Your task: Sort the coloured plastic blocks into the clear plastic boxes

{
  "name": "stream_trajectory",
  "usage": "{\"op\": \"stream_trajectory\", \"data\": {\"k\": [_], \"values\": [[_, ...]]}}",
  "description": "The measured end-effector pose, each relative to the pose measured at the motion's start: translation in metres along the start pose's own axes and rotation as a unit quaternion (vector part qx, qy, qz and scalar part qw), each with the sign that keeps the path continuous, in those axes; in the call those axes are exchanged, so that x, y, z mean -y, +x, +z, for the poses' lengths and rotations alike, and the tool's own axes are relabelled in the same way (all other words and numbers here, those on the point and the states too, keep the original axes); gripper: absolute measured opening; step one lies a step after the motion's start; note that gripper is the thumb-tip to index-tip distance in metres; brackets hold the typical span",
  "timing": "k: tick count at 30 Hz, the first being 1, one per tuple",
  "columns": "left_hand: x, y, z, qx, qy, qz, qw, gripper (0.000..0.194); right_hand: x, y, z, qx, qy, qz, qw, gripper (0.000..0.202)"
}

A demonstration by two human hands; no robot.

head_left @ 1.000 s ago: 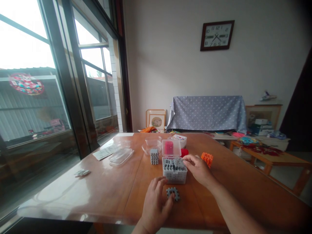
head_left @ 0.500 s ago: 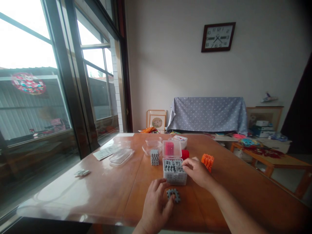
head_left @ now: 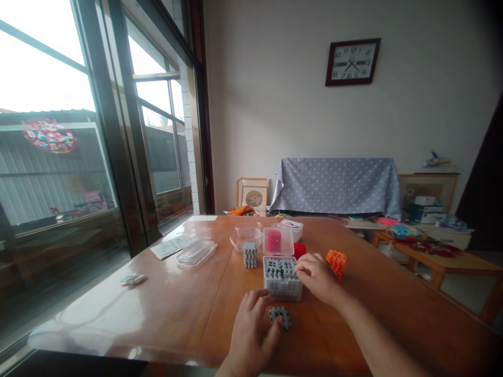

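A clear plastic box [head_left: 283, 291] with its lid [head_left: 278, 235] tipped back is filled with grey interlocking puzzle pieces [head_left: 275, 268]. My right hand [head_left: 317, 275] is at the box's right rim, fingers bent and drawn together; what sits between the tips is hidden. In front of the box, a single grey notched piece [head_left: 286, 319] with an open middle lies on the table. My left hand [head_left: 251, 327] hovers beside it with fingers apart, the thumb tip overlapping the piece's edge. The left fingertips come close to the box's front left corner.
A grey stack of pieces [head_left: 250, 255] stands left of the box, and an orange stack [head_left: 337, 263] to the right. A red bundle [head_left: 299, 249] sits behind. Clear containers [head_left: 196, 253], a paper sheet [head_left: 168, 247] and a small packet [head_left: 133, 279] lie leftward on the wooden table [head_left: 157, 314].
The whole view has shifted slightly. A grey piece by my right fingertips now lies more level among the others in the box. My left hand keeps its place.
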State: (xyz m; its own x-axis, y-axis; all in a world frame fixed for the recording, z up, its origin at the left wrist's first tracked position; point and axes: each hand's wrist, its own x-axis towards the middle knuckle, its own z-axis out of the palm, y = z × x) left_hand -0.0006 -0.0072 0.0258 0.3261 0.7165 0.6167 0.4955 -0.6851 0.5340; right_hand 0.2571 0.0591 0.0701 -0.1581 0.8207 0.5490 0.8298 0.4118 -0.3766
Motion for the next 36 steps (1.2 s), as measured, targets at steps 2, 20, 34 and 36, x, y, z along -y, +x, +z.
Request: {"op": "stream_trajectory", "data": {"k": [2,20,34,36], "values": [[-0.001,0.000,-0.001,0.000,0.002,-0.001,1.000,0.025,0.000,0.000,0.000,0.006,-0.007,-0.006,1.000,0.020],[0.001,0.002,0.003,0.008,0.042,-0.018,0.999,0.032,0.030,-0.003,-0.010,-0.027,-0.014,-0.010,0.999,0.022],[-0.007,0.011,0.010,0.082,0.159,-0.050,0.983,0.030,0.050,-0.081,0.059,0.018,0.222,0.101,0.970,0.027],[-0.006,0.012,0.011,0.088,0.162,-0.046,0.982,0.028,0.048,-0.080,0.059,0.015,0.224,0.106,0.969,0.025]]}}
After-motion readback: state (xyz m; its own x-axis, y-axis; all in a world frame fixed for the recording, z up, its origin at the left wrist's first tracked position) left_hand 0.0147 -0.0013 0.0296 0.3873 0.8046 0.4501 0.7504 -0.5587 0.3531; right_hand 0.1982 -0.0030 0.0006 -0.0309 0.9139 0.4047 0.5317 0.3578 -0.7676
